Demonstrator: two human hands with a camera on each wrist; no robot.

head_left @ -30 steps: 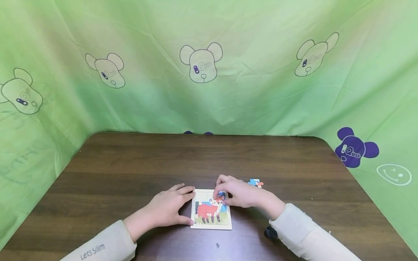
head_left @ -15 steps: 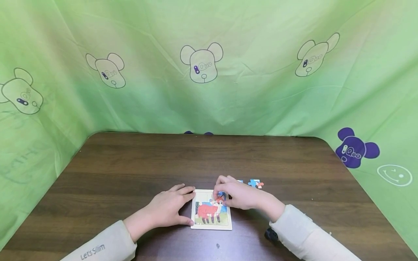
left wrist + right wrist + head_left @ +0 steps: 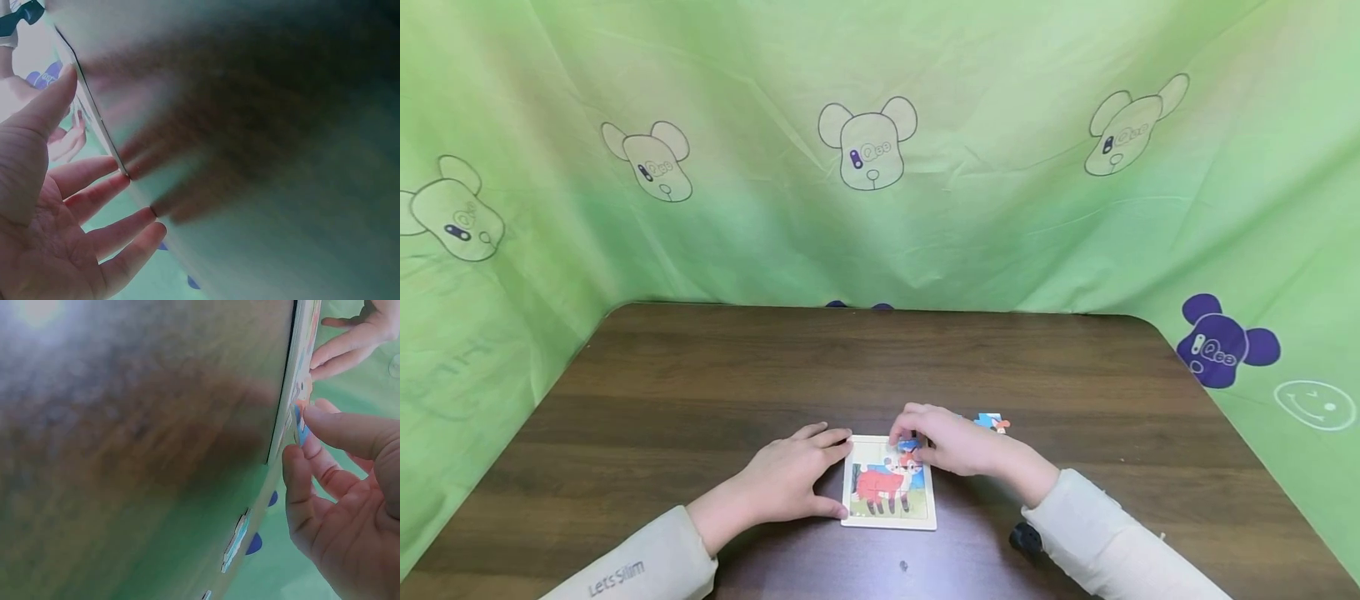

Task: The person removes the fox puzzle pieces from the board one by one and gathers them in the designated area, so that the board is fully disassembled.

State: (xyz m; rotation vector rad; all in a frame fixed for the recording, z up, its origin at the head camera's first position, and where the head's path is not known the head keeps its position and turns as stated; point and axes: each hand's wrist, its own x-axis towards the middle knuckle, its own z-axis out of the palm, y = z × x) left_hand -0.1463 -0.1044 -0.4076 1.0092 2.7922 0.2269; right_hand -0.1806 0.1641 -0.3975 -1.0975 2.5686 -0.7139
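Observation:
A white-framed puzzle board [image 3: 890, 523] with a red deer-like animal picture lies flat on the table. The left hand [image 3: 782, 475] rests along its left edge, thumb and fingertips touching the frame, fingers spread; the left wrist view shows this hand [image 3: 69, 200] too. Over the board's upper right corner, the right hand [image 3: 962, 442] has its fingers bent. In the right wrist view that hand [image 3: 350, 481] pinches a blue and orange puzzle piece [image 3: 300, 425] between thumb and fingers, at the board's edge.
Beyond the right hand lies a loose blue and orange piece [image 3: 992, 422]. The right wrist view shows a loose piece [image 3: 236, 542] on the tabletop. A black object [image 3: 1026, 539] sits beside the right sleeve. A green printed curtain [image 3: 880, 242] hangs behind the table [image 3: 737, 358].
The right fingers have lifted a little off the board's upper right corner, and more of the blue piece shows below them. The left hand stays on the frame. The head view has shifted slightly.

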